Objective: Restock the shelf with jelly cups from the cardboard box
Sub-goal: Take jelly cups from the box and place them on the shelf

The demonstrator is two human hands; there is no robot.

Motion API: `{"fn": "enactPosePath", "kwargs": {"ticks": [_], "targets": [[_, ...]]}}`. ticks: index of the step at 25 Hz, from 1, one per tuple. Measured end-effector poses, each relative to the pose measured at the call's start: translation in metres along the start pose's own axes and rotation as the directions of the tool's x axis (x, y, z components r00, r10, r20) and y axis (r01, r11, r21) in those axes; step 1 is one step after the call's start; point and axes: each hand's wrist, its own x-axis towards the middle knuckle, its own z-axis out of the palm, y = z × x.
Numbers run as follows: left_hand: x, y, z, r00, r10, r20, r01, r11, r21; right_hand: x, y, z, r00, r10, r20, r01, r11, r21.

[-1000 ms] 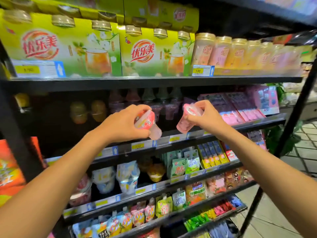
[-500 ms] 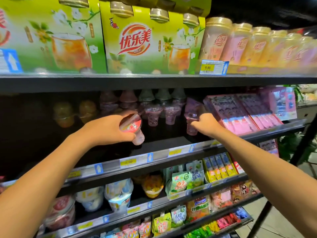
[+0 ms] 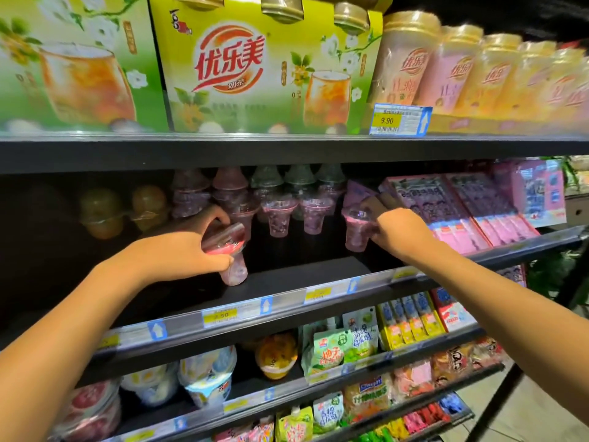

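Observation:
My left hand (image 3: 188, 247) grips a pink jelly cup (image 3: 234, 266) by its red-lidded rim, tilted, its base just above the dark shelf (image 3: 296, 272). My right hand (image 3: 398, 231) holds a second pink jelly cup (image 3: 355, 232) upright, deeper in the same shelf bay at the right. Behind them stand rows of jelly cups (image 3: 287, 212), some stacked upside down on others. The cardboard box is out of view.
Orange jelly cups (image 3: 102, 212) sit at the back left. Pink flat boxes (image 3: 462, 208) lean right of my right hand. Green milk-tea cartons (image 3: 264, 68) and cups (image 3: 478, 71) fill the shelf above. Snack pouches (image 3: 344, 346) line the shelves below.
Both hands have reached further into the shelf bay with their cups. The right cup has turned upright near the back row; the left cup has dropped toward the shelf surface.

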Motion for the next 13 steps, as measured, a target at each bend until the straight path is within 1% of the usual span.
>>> {"fn": "enactPosePath", "kwargs": {"ticks": [2,4,6,8,13], "targets": [[0.000,0.002,0.002,1.000,0.006,-0.003,-0.006,1.000,0.006,0.017,-0.003,0.008,0.998,0.061,0.026,-0.061,0.998,-0.005],[-0.001,0.005,0.004,1.000,0.006,-0.013,-0.006,1.000,0.026,0.035,-0.011,0.012,0.991,0.123,0.059,-0.120,0.991,-0.058],[-0.002,0.005,0.005,1.000,0.010,-0.027,-0.009,0.999,0.043,0.049,-0.020,0.014,0.985,0.156,0.079,-0.149,0.985,-0.090],[-0.002,0.006,0.004,0.999,0.000,-0.033,0.001,0.999,0.052,0.059,-0.025,0.017,0.983,0.164,0.080,-0.156,0.983,-0.097],[-0.004,0.010,0.005,0.999,-0.025,-0.024,0.027,0.997,0.068,0.077,-0.030,0.030,0.990,0.141,0.022,-0.136,0.979,-0.150]]}}
